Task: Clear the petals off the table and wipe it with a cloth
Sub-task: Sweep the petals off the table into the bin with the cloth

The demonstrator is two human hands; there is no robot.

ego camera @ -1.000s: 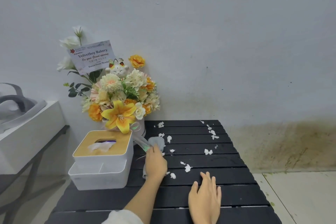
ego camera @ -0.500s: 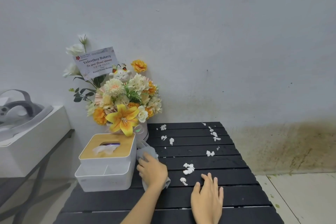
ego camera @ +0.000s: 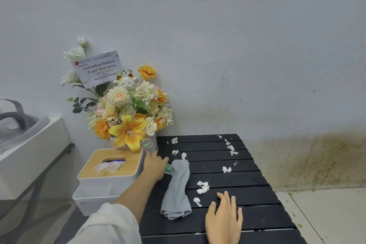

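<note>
Nearest, at 5 o'clock, the right hand lies flat on the black slatted surface, fingers straight, grip released and holding nothing. At 6 o'clock the grey cloth lies crumpled lengthwise, touched by neither hand. The left hand reaches to 10 o'clock beside the tissue box, toward the flower pot's base; fingers look loosely extended, grasping nothing visible. White petals lie scattered from just ahead of the right fingers out to 12 and 1 o'clock. Petal clearing seems barely begun; next, probably gather the petals together, then wipe.
</note>
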